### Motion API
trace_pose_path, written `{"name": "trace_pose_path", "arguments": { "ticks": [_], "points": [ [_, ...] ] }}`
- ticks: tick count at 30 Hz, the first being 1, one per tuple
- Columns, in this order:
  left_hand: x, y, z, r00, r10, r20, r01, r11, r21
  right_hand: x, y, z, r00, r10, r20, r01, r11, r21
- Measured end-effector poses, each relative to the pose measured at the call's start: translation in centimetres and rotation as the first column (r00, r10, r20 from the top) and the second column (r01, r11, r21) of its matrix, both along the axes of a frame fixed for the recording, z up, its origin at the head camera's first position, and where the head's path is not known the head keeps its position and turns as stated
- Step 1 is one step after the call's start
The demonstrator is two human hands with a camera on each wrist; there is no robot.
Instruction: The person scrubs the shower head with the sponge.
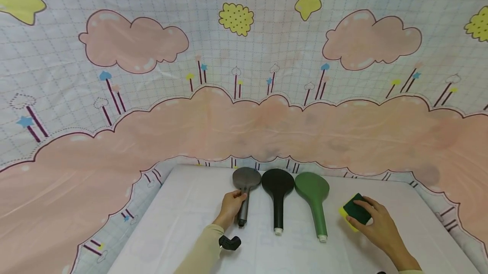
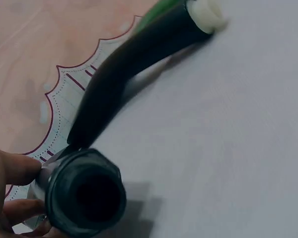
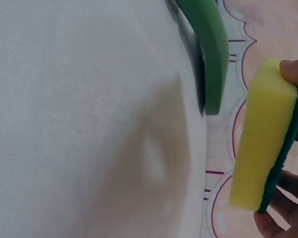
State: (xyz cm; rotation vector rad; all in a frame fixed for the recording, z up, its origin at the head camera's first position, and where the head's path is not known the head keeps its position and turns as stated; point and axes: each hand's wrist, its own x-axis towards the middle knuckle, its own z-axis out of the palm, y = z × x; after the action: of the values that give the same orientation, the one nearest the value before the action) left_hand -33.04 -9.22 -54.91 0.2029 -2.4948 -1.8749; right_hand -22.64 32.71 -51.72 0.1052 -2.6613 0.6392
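Three handheld shower heads lie face down side by side on the white table: a grey shower head (image 1: 247, 178), a black shower head (image 1: 278, 181) and a green shower head (image 1: 312, 186). My left hand (image 1: 230, 207) grips the grey one by its handle; in the left wrist view its dark hollow threaded end (image 2: 87, 193) faces the camera. With my right hand (image 1: 381, 225) I hold a yellow and dark green sponge (image 1: 357, 208) by its edges, right of the green shower head. The right wrist view shows the sponge's yellow side (image 3: 263, 144) raised above the table.
The white table (image 1: 171, 219) reaches to a cloth backdrop (image 1: 267, 130) printed with clouds and stars. White caps sit on the handle ends of the black and green shower heads. A black strap piece (image 1: 230, 243) is at my left wrist.
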Motion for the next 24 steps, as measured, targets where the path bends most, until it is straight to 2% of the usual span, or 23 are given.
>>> {"name": "trace_pose_path", "arguments": {
  "ticks": [3,7,13,20,24],
  "points": [
    [0.0,0.0,-0.1,0.997,0.001,-0.072,-0.012,0.988,-0.157,0.0,0.0,-0.2,0.998,0.008,0.068,-0.009,1.000,0.014],
    [0.3,0.2,0.1,0.987,-0.027,-0.158,-0.018,0.961,-0.276,0.0,0.1,-0.4,0.992,0.015,0.129,-0.019,0.999,0.029],
    [0.3,0.2,0.1,0.981,-0.062,-0.185,-0.008,0.936,-0.353,-0.3,0.3,-0.8,0.980,0.007,0.198,-0.017,0.999,0.047],
    [0.5,-0.6,0.1,0.975,-0.105,-0.195,0.022,0.921,-0.388,-0.9,0.4,-1.0,0.957,-0.017,0.291,-0.013,0.995,0.101],
    [0.8,-1.3,0.2,0.977,-0.107,-0.187,0.025,0.919,-0.393,-1.0,0.4,-1.0,0.942,-0.025,0.335,-0.012,0.994,0.107]
  ]
}}
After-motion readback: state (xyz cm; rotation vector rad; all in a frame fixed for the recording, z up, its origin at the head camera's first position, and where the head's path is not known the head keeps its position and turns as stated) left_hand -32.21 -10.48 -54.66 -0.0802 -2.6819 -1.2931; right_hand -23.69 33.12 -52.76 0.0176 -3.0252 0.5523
